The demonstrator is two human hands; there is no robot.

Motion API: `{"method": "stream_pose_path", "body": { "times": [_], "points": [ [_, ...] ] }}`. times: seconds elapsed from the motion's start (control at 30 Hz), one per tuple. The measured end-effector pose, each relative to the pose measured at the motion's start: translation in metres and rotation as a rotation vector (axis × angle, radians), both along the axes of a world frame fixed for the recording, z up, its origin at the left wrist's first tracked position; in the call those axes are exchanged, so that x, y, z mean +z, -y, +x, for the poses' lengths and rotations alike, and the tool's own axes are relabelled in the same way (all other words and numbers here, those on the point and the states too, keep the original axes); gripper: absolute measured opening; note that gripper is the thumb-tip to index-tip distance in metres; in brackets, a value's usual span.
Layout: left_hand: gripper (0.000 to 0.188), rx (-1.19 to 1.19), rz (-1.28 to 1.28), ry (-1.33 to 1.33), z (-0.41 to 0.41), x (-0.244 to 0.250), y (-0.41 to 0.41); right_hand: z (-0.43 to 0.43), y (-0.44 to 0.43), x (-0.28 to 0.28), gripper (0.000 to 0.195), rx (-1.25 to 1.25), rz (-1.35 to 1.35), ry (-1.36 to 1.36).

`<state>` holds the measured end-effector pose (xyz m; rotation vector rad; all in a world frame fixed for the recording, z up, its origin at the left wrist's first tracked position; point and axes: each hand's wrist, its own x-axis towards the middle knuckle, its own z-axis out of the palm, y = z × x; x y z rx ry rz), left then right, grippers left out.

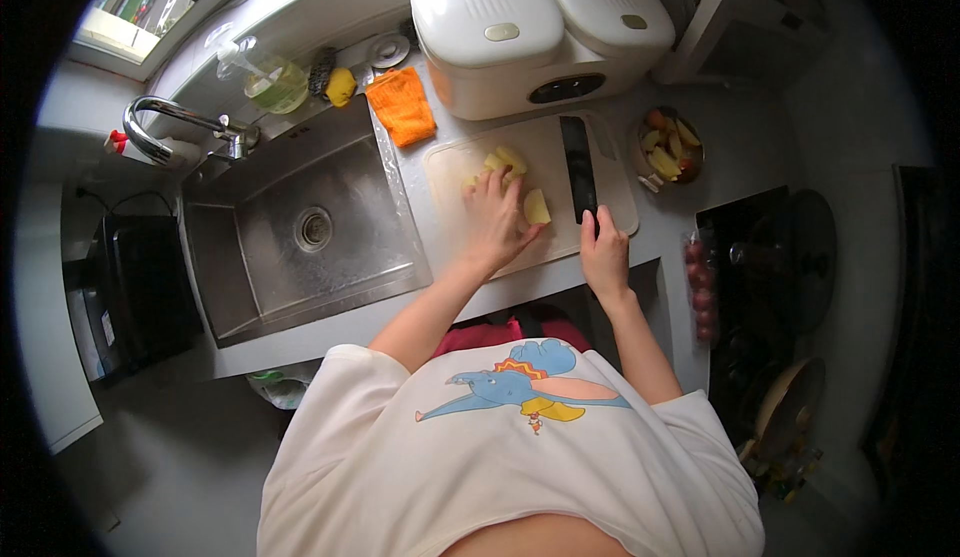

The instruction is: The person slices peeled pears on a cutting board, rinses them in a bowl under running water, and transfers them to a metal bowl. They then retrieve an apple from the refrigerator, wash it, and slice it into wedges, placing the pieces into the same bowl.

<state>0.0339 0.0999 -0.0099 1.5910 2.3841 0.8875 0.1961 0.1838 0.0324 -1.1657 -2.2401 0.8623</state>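
My right hand (606, 255) grips the handle of a black-bladed kitchen knife (577, 163), whose blade lies along the right part of a white cutting board (457, 159). To the left, my left hand (495, 219) is spread low over the board among pale yellow cut pieces, possibly potato. One larger cut piece (537, 206) sits between its thumb and fingers; contact is hard to make out. Several smaller pieces (506, 159) lie just beyond the fingertips, partly covered by them.
A steel sink (322, 174) with a tap (180, 118) borders the board on the left. Behind the board stand an orange cloth (403, 106) and a white two-lidded appliance (495, 46). On the right are a bowl of cut pieces (670, 148) and a bag of round red produce (701, 287).
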Motion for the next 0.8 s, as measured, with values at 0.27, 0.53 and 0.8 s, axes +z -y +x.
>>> {"method": "stream_pose_path", "body": {
  "times": [0.27,0.53,0.8],
  "points": [
    [0.039,-0.078,0.003,-0.005,0.012,-0.009,-0.007,0.003,-0.005,-0.001,0.018,0.007,0.042,-0.015],
    [0.033,0.083,0.186,0.202,0.001,-0.006,0.045,-0.008,0.005,0.0,0.018,0.103,-0.025,0.01],
    [0.028,0.541,0.146,0.54,-0.032,-0.022,0.086,-0.044,0.045,-0.017,0.016,0.374,-0.055,0.176]
  ]
}}
